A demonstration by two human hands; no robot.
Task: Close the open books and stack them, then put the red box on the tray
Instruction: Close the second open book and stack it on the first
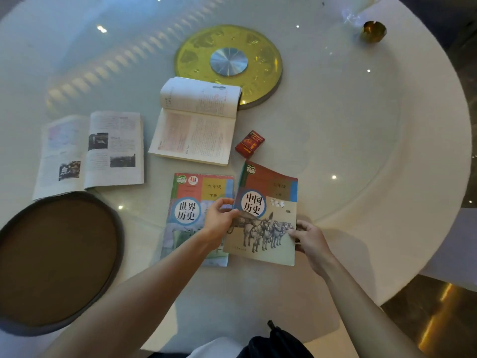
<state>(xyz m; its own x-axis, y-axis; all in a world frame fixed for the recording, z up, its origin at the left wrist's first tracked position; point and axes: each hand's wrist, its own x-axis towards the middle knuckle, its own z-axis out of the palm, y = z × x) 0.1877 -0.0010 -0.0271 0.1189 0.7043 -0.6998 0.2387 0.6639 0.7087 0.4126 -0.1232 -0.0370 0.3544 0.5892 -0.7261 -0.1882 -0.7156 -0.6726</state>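
Both hands hold a closed book with a horse-and-chariot cover [267,215], its near part lifted and tilted over the white round counter [361,151]. The left hand [219,218] grips the book's left edge, thumb on the cover and fingers curled behind. The right hand [308,239] pinches the book's right edge near the lower corner, thumb on top.

Just to the left lies a second closed book with a blue and red cover [191,202], flat on the counter; the held book's left edge overlaps its right side, and the left forearm crosses its lower half.

The red box [249,143] sits on the counter just beyond the held book's far corner, not touching it, and close to the right side of an open book.

That thick open book [196,125] lies farther away in the middle, its far pages arched up and resting against the rim of a gold disc [265,60] with a silver centre. A thinner open book with photographs [90,153] lies flat to the left, well apart from the closed ones.

The round tray [117,241], dark-rimmed with a brown inside, sits at the near left, its far rim just beside the thin open book's near edge.

A small brass-coloured object [373,31] stands at the far right edge of the counter.
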